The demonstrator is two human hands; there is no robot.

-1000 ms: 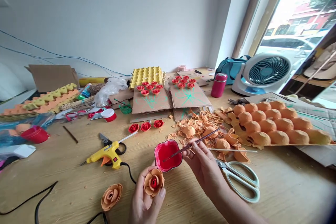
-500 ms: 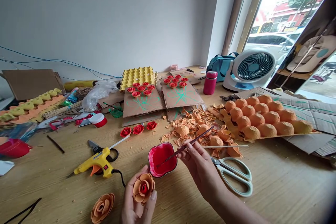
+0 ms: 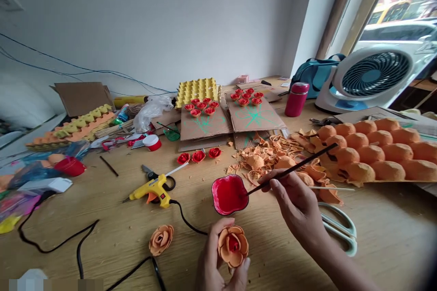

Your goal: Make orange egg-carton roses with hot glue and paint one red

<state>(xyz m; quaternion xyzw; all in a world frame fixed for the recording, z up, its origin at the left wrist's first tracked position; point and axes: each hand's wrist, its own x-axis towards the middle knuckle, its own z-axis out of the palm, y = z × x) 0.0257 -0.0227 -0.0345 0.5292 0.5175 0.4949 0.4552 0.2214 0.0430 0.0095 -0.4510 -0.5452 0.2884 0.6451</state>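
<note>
My left hand point(image 3: 213, 259) grips an orange egg-carton flower point(image 3: 233, 246) with a red-painted center, its open face turned up. Between the fingers of my right hand point(image 3: 295, 195) is a dark paintbrush point(image 3: 300, 163), slanting down to the left. Its tip meets the right inner rim of a small wavy-edged bowl point(image 3: 215, 198) of red paint. A second, unpainted orange flower point(image 3: 161, 239) lies on the table to the left of my left hand. Three red flowers point(image 3: 198, 156) sit in a row beyond the bowl.
A yellow glue gun point(image 3: 150, 189) lies left of the bowl, its black cord trailing. Pale-handled scissors point(image 3: 341, 227) lie by my right forearm. Orange carton scraps point(image 3: 256, 161) and an orange egg tray point(image 3: 385, 168) are at the right. Cardboard sheets point(image 3: 205, 129) bear red flowers.
The brush tip has moved from inside the bowl's paint to its right rim, and the handle has swung. My view has shifted left, so things appear farther right.
</note>
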